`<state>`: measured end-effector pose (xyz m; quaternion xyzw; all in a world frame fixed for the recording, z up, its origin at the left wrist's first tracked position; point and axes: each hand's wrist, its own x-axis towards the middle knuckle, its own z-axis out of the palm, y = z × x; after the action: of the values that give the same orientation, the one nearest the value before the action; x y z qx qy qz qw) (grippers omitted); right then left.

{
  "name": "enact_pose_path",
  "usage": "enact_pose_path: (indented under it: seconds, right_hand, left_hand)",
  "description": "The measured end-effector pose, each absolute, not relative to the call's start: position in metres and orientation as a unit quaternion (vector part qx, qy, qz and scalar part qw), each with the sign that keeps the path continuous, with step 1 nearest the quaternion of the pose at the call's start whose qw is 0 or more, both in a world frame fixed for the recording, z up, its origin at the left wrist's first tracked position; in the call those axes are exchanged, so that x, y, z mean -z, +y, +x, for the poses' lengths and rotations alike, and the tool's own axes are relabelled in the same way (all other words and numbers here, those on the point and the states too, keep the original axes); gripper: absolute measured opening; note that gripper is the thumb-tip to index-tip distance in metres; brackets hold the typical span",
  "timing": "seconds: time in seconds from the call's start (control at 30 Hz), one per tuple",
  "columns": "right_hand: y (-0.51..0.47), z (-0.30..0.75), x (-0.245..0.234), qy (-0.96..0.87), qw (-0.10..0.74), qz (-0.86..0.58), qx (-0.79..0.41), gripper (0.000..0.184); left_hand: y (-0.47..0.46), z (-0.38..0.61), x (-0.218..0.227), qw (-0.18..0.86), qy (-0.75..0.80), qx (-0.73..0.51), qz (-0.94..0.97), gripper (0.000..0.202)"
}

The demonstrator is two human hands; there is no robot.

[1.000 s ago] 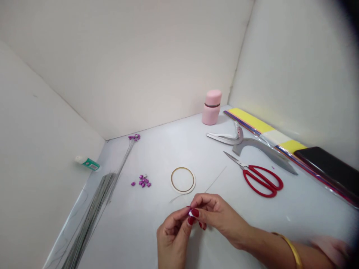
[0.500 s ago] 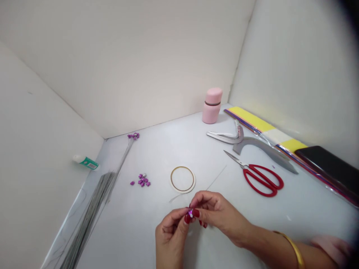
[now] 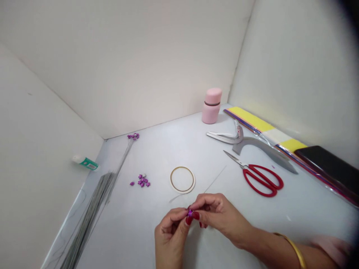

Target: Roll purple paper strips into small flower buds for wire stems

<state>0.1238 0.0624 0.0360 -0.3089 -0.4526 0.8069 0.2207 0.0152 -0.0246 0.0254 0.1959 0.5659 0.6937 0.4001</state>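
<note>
A small shiny purple piece, apparently a folded star [image 3: 190, 213], is pinched between my two hands near the bottom middle. My left hand [image 3: 173, 228] has thumb and forefinger closed on its left side. From the right, my right hand [image 3: 217, 215] grips it between thumb and fingers, which partly cover it. A thin wire [image 3: 215, 178] sticks out beyond my right fingers toward the upper right; its near end is hidden by the hand. Just past my hands lies a narrow roll of white tape [image 3: 193, 183], flat on the table, with a thin strand by its lower edge.
Left of the tape sit several loose purple stars [image 3: 142, 182]. Farther left lie a bundle of grey wires [image 3: 86, 220], purple-tipped wires [image 3: 133, 136] and a glue stick [image 3: 89, 163]. Red-handled scissors [image 3: 262, 180], grey cut pieces [image 3: 260, 145], a pink flask [image 3: 211, 106], paper strips [image 3: 252, 118] and a black phone [image 3: 328, 164] are rightward.
My fingers have shifted slightly around the purple star, and its white bit no longer shows. The wire's visible part has moved a little. Everything else stays put.
</note>
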Motion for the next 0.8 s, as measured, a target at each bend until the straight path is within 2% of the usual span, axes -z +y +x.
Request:
enact_pose_path:
  seconds: [0.8]
  right_hand:
    - [0.0625, 0.1248, -0.0344, -0.443, 0.207, -0.304, -0.818, 0.021]
  left_hand:
    - [-0.0266, 0.0103, -0.0170, 0.429, 0.551, -0.677, 0.232, 0.001]
